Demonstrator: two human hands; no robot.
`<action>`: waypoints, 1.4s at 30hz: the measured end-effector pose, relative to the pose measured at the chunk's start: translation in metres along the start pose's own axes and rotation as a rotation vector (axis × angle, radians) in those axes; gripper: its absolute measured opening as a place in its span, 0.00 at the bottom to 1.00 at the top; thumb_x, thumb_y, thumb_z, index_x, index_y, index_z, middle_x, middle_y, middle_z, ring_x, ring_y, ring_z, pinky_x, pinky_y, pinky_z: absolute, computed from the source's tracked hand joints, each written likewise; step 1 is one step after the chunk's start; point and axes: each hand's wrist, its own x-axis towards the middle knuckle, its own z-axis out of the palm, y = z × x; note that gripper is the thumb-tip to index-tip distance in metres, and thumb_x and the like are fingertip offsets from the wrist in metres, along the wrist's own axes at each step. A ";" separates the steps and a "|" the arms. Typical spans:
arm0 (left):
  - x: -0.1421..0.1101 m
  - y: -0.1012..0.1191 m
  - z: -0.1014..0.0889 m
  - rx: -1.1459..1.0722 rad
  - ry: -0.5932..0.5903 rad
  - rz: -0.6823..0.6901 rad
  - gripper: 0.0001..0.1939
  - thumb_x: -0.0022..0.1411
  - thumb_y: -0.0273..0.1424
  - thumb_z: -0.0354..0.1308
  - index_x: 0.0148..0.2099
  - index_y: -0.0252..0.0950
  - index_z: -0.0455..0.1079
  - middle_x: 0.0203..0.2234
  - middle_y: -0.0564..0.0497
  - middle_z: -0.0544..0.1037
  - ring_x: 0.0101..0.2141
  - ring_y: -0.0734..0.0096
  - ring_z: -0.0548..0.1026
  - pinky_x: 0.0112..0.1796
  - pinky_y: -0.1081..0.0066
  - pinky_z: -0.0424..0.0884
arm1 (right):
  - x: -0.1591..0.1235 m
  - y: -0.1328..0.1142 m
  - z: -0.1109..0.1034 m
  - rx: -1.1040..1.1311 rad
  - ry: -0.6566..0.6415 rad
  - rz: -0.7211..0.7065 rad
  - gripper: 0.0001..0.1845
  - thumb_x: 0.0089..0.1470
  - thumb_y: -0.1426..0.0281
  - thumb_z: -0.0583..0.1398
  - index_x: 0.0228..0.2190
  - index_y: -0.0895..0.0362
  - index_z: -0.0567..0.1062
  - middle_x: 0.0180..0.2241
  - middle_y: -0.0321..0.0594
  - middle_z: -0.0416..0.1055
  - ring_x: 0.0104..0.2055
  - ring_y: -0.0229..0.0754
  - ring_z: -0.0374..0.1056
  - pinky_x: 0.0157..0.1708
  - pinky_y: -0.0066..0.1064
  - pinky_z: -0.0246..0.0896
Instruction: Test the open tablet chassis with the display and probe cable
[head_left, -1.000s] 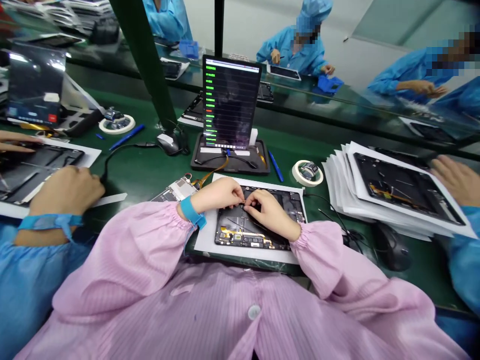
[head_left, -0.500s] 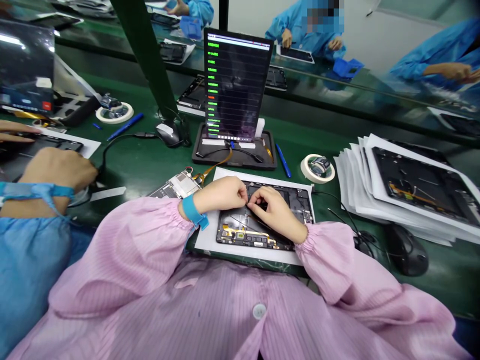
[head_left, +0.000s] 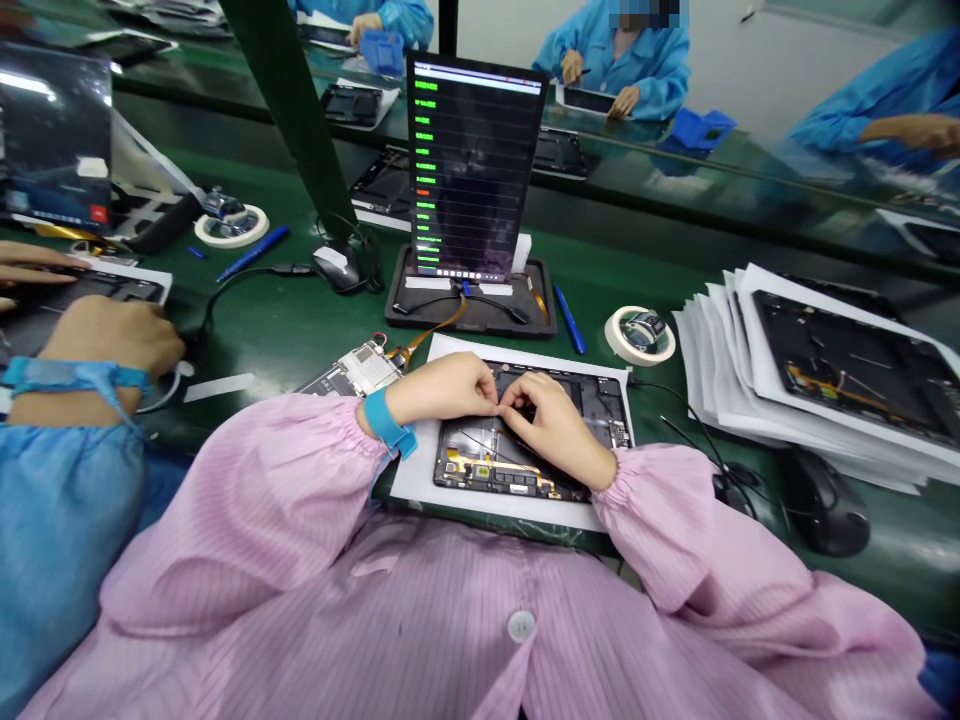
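Lying flat on a white paper sheet (head_left: pixel 414 468), the black rectangular tablet chassis (head_left: pixel 469 445) is being worked by the bare left hand (head_left: pixel 456 386) and bare right hand (head_left: pixel 553 418), fingertips pinched together in each, anything held hidden; beyond, a tall black screen (head_left: pixel 476 170) is propped upright.

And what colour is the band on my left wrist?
The band is light blue; the head view shows it best.

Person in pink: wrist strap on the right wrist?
No, the blue wrist strap sits between the left hand and its pink sleeve.
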 end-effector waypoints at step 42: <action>0.095 0.013 -0.039 0.450 0.986 -0.124 0.34 0.55 0.27 0.49 0.64 0.21 0.51 0.65 0.34 0.49 0.65 0.50 0.43 0.61 0.52 0.46 | -0.003 0.013 0.002 -0.001 0.089 -0.046 0.05 0.53 0.75 0.56 0.31 0.55 0.70 0.32 0.38 0.70 0.37 0.45 0.65 0.38 0.38 0.59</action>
